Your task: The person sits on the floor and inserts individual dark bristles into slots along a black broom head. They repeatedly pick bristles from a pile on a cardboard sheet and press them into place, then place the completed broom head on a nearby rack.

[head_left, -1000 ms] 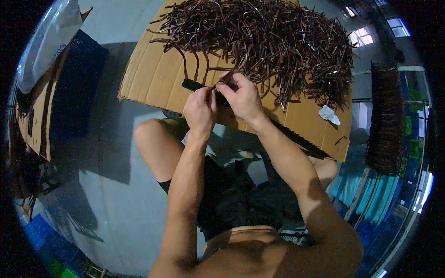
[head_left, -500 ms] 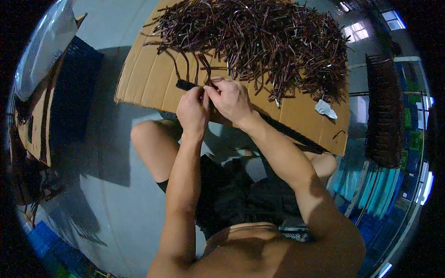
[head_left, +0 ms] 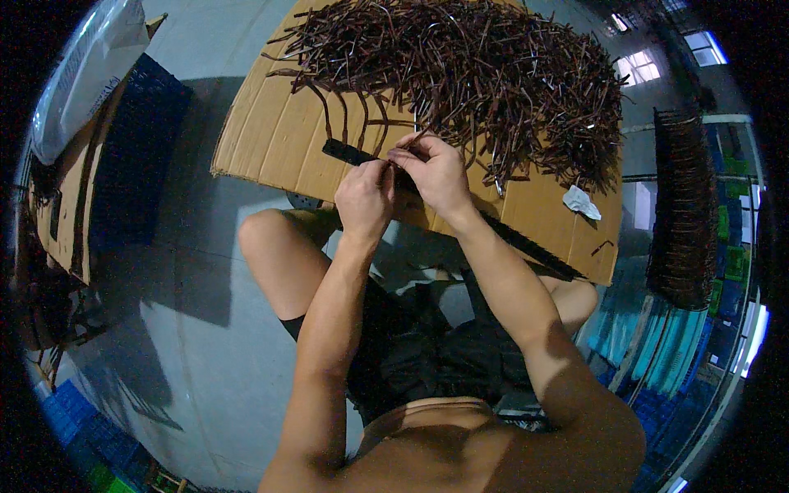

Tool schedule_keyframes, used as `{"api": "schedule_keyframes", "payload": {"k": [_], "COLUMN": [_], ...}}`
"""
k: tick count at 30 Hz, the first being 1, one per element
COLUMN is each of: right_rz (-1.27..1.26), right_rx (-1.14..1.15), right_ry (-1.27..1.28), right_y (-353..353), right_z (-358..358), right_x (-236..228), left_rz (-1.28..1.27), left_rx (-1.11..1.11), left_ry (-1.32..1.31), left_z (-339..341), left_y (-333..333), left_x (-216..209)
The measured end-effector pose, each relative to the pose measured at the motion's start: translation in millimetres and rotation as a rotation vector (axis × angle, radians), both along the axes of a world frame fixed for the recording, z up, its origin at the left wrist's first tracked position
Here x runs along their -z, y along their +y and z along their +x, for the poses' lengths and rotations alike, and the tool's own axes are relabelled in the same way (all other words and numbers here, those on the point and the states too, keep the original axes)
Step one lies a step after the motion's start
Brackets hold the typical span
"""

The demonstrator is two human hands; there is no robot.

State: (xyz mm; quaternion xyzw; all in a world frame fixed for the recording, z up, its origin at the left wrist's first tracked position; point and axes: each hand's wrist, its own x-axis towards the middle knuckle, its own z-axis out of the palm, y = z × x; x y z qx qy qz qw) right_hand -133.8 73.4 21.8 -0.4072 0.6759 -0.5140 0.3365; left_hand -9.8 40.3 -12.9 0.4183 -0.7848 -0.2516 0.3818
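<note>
A long narrow black strip [head_left: 530, 244] slants across the near part of a cardboard sheet [head_left: 271, 123]. Several thin brown strands [head_left: 344, 115] stand out from its left end toward the far side. Closed at the strip, my left hand [head_left: 364, 200] has its fingertips beside my right hand's. My right hand [head_left: 440, 177] pinches a brown strand against the strip, thumb and forefinger together; its lower part is hidden by the fingers. Beyond the hands lies a big tangled pile of short brown strands [head_left: 460, 74], some with shiny ends.
Crumpled white paper [head_left: 582, 202] and a small bent strand [head_left: 603, 246] lie on the cardboard at right. Far left stands a dark blue box [head_left: 140, 164] with a clear plastic bag [head_left: 82, 82] above. A rack [head_left: 684, 205] hung with dark strands stands at right.
Both hands have shifted right along the black strip, and more of its left end shows. The strands on that end are spread out in a row.
</note>
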Motion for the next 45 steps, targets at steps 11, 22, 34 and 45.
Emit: {"api": "schedule_keyframes", "payload": {"k": [11,22,34,45], "right_rz": [0.221,0.548,-0.075,-0.127], "right_rx": [-0.394,-0.237,0.025,-0.022], "right_ry": [0.085,0.283,-0.105,-0.078], "right_y": [-10.6,-68.7,-19.8,-12.6], "right_z": [-16.5,-21.9,9.9,6.4], "right_x": [-19.8,-11.0,-3.0,7.5], "left_rz": [0.095,0.287,0.095,0.13], "left_rx": [-0.051,-0.128,-0.105,-0.075], "left_ry": [-0.018,0.115,-0.011,-0.012], "left_z": [4.9,12.4,8.6,7.5], "left_y": [-0.5,-8.2,-10.6,-9.7], "left_x": [-3.1,-5.2,-1.0,-0.7]}}
